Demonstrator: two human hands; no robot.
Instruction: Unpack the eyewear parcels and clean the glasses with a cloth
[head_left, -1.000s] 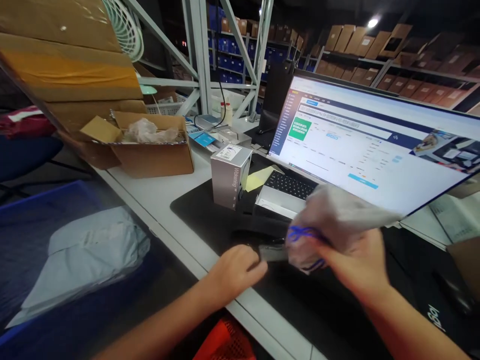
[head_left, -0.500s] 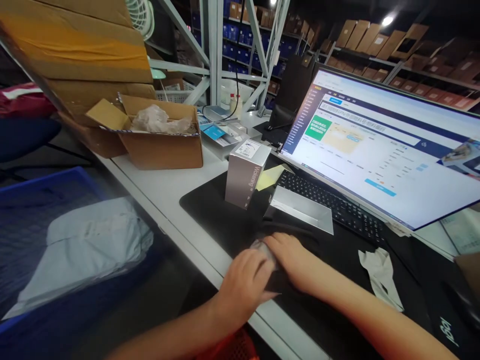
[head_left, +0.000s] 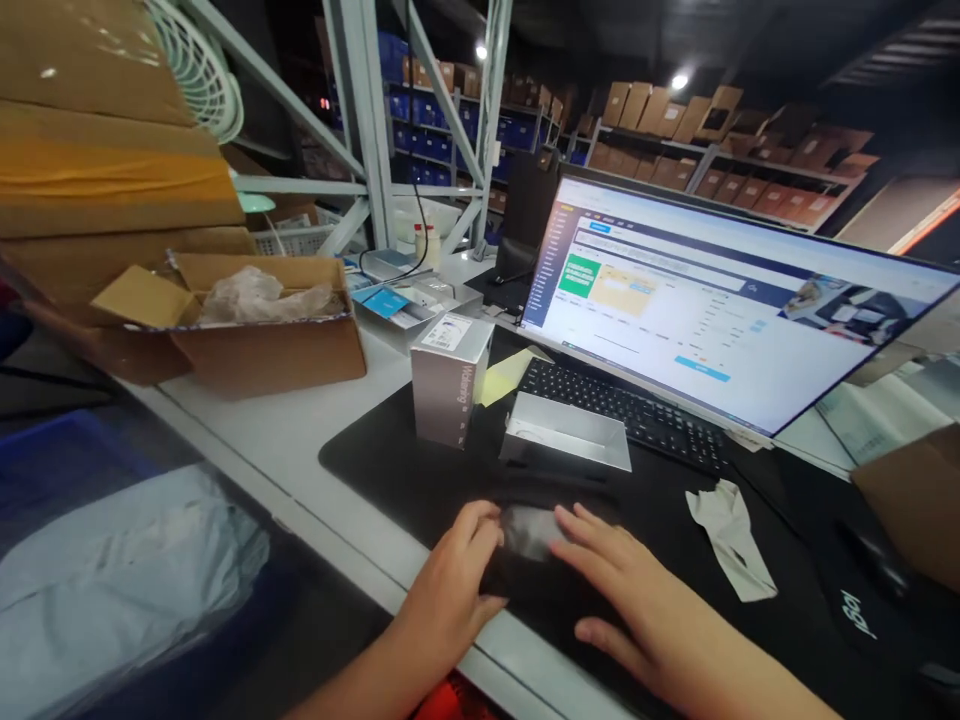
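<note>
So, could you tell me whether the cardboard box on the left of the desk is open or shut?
Open: the cardboard box has its top flaps folded outward, and crumpled plastic wrap shows inside it.

The right hand point(head_left: 622, 610) no longer holds the crumpled pale wrapper point(head_left: 731, 535) up before the monitor point(head_left: 712, 330). The wrapper now lies on the black mat point(head_left: 390, 470) at centre right, and the hand lies spread on the dark flat object point(head_left: 529, 565) at lower centre, opposite the left hand point(head_left: 457, 590). On screen, a yellow panel point(head_left: 622, 290) now shows beside the green box point(head_left: 579, 274).
</note>
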